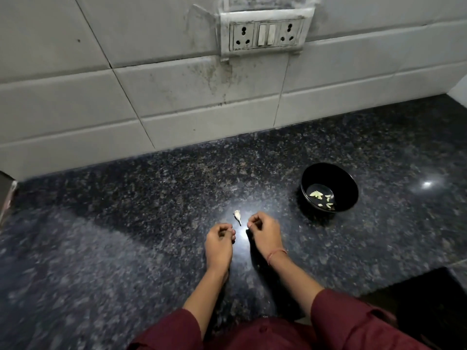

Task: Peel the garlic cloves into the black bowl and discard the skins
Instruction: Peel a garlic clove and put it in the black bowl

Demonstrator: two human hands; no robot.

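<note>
One unpeeled garlic clove (237, 215) with a thin pale stem lies on the dark speckled counter (126, 223), just beyond and between my two hands. My left hand (219, 242) rests on the counter with its fingers curled under; nothing shows in it. My right hand (265, 233) sits a little to the right of the clove, fingers curled too, with nothing visible in its grasp. The black bowl (346, 183) stands to the right and farther back, with several peeled pale cloves (322, 198) in its bottom.
A white tiled wall (177, 97) with a grimy socket and switch plate (267, 34) runs along the back of the counter. A dark drop or opening (429, 306) cuts into the counter at the lower right.
</note>
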